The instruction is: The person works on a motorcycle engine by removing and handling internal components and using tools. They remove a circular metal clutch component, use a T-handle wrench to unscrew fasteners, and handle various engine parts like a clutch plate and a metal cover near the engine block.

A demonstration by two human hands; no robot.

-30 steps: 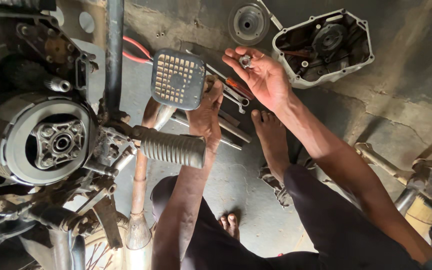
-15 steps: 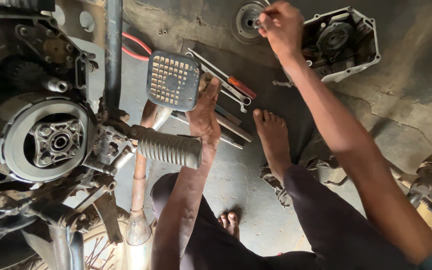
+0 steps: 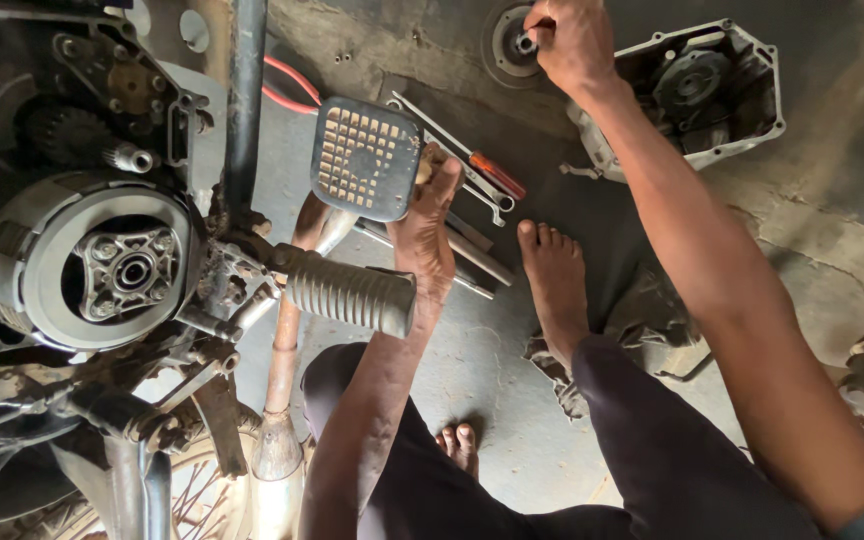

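My right hand (image 3: 572, 40) reaches far forward to a round metal disc (image 3: 510, 45) lying on the concrete floor, its fingers pinched at the disc's hub. An engine side cover (image 3: 722, 95) lies open just right of it. My left hand (image 3: 430, 235) rests on a row of tools on the floor: long spanners (image 3: 432, 125) and an orange-handled screwdriver (image 3: 497, 175). Its fingertips are hidden behind the square brake pedal (image 3: 365, 158), so I cannot see what they hold. The exposed clutch (image 3: 102, 265) of the motorcycle sits at the left.
A ribbed footpeg (image 3: 347, 292) sticks out over my left forearm. The exhaust pipe (image 3: 277, 400) runs down beside a spoked wheel. Red-handled pliers (image 3: 287, 85) lie behind the frame tube. My bare foot (image 3: 552, 285) stands beside a dirty rag (image 3: 652, 320).
My right hand, which held a small metal part in its open palm a second ago, has moved up and forward to the round disc and closed its fingers there. The left hand stayed put.
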